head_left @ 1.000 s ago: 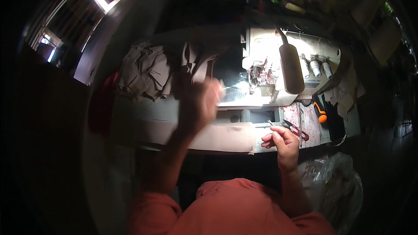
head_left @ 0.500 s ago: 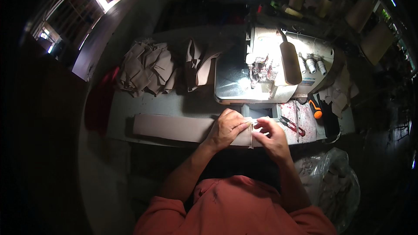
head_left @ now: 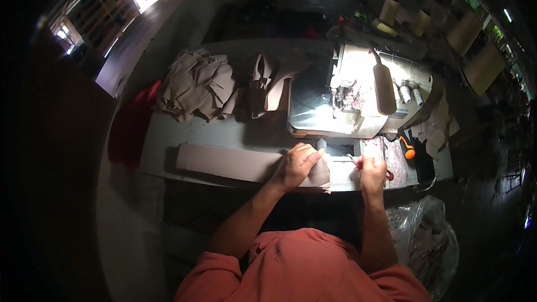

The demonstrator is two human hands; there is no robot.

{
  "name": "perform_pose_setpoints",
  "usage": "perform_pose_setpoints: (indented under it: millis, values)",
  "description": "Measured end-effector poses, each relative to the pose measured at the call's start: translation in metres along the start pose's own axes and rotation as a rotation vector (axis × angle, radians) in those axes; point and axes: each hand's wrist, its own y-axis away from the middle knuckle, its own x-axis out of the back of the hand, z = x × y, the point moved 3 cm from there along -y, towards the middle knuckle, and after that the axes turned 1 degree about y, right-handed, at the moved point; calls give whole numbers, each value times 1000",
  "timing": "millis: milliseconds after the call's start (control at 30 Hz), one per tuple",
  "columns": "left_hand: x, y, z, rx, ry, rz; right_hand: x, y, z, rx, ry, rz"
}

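The beige strip (head_left: 229,162) is laid out flat, leftward of the left hand (head_left: 296,166), whose fingers are closed on its right end. The right hand (head_left: 372,173) is curled (whether anything is gripped cannot be told). The strip is not yet placed on the sewing machine (head_left: 411,70) beyond the fingers; loose fabric pieces (head_left: 196,86) are left piled beyond, leftward.

Passable along the worktop (head_left: 224,133) from its left edge as far as the sewing machine (head_left: 366,116), between the fabric pile (head_left: 198,86) toward the far left corner and the pale fabric strip (head_left: 235,163) along the near edge. Blocked farther right by the machine and its overhanging lamp (head_left: 384,92). Narrow between left hand (head_left: 299,165) and right hand (head_left: 372,173). Crowded toward the right edge by an orange-handled tool (head_left: 410,154). Hard to judge behind the folded pieces (head_left: 277,94) (deep shadow there).
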Motion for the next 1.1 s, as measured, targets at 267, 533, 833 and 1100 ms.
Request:
perform_pose_setpoints:
  millis: [267,533,833,1100]
  values:
    - [2,1,0,-82,65,147,-47,23,-44,392,391,-359]
    - [24,47,47,-139,-34,163,-58,32,-85,457,503,-342]
    - [146,89,-28,101,1413,956,-55,35,-85,-78,-422,-505]
    - [165,49,33,-56,460,792,-53,35,-34,-254,-587,-529]
